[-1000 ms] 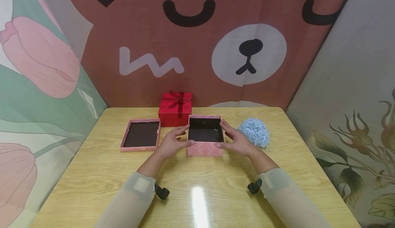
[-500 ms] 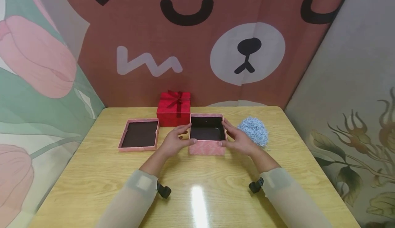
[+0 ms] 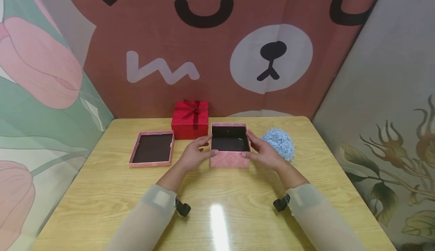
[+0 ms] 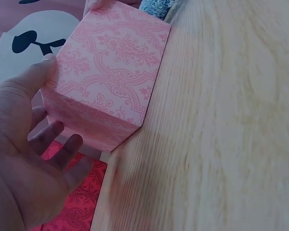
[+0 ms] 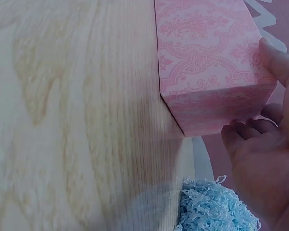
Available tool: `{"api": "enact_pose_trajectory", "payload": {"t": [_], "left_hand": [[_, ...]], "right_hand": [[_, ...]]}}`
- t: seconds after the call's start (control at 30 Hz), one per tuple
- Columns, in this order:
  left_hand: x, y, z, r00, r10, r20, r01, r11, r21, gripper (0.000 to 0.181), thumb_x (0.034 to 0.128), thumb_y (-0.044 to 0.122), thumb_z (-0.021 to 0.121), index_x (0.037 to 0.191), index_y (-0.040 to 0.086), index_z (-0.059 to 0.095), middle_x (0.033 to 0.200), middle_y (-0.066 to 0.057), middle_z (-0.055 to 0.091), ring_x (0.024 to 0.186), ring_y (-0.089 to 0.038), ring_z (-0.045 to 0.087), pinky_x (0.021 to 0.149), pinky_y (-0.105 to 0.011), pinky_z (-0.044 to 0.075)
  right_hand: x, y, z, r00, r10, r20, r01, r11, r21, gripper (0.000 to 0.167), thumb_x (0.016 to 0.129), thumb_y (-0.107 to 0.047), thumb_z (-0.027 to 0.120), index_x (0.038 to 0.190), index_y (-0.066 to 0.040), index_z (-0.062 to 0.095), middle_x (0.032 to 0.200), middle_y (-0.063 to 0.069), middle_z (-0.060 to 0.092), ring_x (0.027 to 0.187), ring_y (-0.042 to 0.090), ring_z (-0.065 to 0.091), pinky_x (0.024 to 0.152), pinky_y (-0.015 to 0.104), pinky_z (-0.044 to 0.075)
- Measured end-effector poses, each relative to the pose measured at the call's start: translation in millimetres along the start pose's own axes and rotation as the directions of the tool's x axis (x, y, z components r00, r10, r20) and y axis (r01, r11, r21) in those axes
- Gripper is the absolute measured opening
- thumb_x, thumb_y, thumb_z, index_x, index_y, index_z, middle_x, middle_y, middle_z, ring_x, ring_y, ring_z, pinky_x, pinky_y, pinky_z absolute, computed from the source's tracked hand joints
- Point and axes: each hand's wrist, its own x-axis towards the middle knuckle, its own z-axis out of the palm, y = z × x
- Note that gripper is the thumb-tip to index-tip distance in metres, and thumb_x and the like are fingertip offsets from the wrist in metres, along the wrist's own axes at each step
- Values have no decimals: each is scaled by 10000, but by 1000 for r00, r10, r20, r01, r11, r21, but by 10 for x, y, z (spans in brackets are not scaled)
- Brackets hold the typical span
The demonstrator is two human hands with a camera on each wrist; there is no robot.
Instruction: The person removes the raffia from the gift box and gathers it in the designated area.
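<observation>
A pink patterned gift box [image 3: 229,159] stands on the table with its top uncovered, its dark inside showing in the head view. My left hand [image 3: 193,156] holds its left side, thumb at the near rim. On the opposite side, my right hand [image 3: 266,156] grips it the same way. The left wrist view shows the left thumb on the box's front [image 4: 111,62], the lower fingers spread loosely away from the side. Right thumb and fingertips touch the box [image 5: 207,53] around its corner in the right wrist view.
The pink box lid [image 3: 153,148] lies upturned at the left, its dark inside facing up. A red gift box [image 3: 190,124] with a dark red bow stands behind, left of the pink box. Right of the right hand sits a heap of blue shredded paper [image 3: 278,143].
The pink box has shifted a little to the right and away from me, with both hands on it. A gap has widened between it and the red box. The lid and the shredded paper stay put.
</observation>
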Motion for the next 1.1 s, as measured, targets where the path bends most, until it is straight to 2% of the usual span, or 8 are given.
{"api": "enact_pose_trajectory", "payload": {"t": [0.2,0.47,0.63,0.87,0.97,1.1], "left_hand": [[20,35,29,1000,-5,0,5,1000,-19,770,897,458,804,1575,355,453,1621,0,414,1386,-272,510,1162,-489,419],[94,18,78,1000,-19,-23,19,1000,4,755,919,485,769,1581,405,416,1635,8,403,1385,-266,521,1102,-431,488],[145,16,114,999,-16,-41,17,1000,11,750,935,476,752,1593,370,408,1647,-10,391,1382,-280,526,1061,-426,523],[222,13,150,998,-22,-53,23,1000,14,763,945,514,721,1608,355,378,1651,31,384,1433,-259,476,1139,-445,446],[257,21,153,998,-19,-57,20,999,27,774,946,528,714,1613,346,367,1652,26,383,1475,-258,425,1171,-460,404],[311,39,149,998,-14,-63,17,999,51,790,947,525,713,1621,299,370,1643,15,400,1480,-272,419,1162,-474,414]], "right_hand": [[26,-7,1,999,23,-25,-22,1000,17,918,940,-235,797,1644,-70,232,1707,103,202,1507,368,323,1190,489,331],[61,-31,11,996,72,-55,-68,994,82,881,972,-146,748,1645,-47,188,1645,238,279,1465,432,366,1149,517,379],[81,-18,11,993,107,-52,-102,992,80,852,1004,-204,710,1658,-101,174,1645,228,296,1457,421,390,1125,513,417],[162,13,-1,989,133,-64,-126,988,92,832,1013,-214,695,1662,-113,183,1608,249,361,1437,422,428,1130,503,426],[194,25,-9,986,152,-73,-146,986,82,830,1015,-231,691,1664,-130,185,1635,208,339,1461,405,402,1145,499,412],[226,15,-20,979,179,-94,-174,983,59,833,1008,-268,698,1665,-161,197,1654,161,333,1469,387,403,1153,507,408]]}}
